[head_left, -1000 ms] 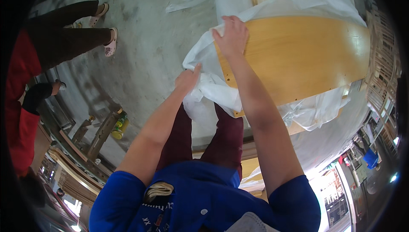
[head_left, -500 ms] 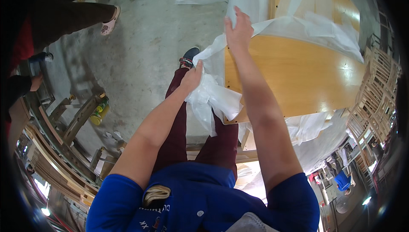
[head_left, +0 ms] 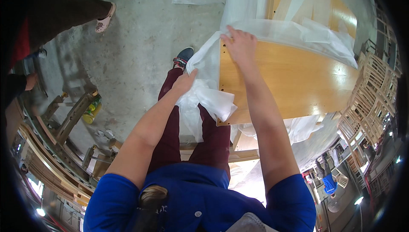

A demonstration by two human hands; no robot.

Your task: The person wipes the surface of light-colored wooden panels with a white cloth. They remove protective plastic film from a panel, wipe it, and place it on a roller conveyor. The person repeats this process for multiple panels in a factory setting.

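White translucent foam wrap [head_left: 215, 100] is bunched beside the near left edge of a yellow-brown wooden panel [head_left: 294, 83]. My left hand [head_left: 183, 84] is closed on this wrap, just left of the panel. Over the panel's far left corner lies my right hand [head_left: 242, 47], palm down with fingers apart, touching the panel and the border of the foam there. From that corner the wrap runs along the panel's far edge and down its left side to my left hand. Small dark holes dot the left edge of the panel.
A second wooden panel [head_left: 315, 15], partly under foam, lies beyond. Another person's legs and light clog [head_left: 105, 18] stand at far left. A metal frame [head_left: 76, 115] with a yellow bottle [head_left: 91, 110] is at left; wooden slatted frames [head_left: 368, 100] stand at right.
My right hand has come down from above the far left corner onto the panel. The foam along the far edge now lies flatter. My left hand still grips the wrap.
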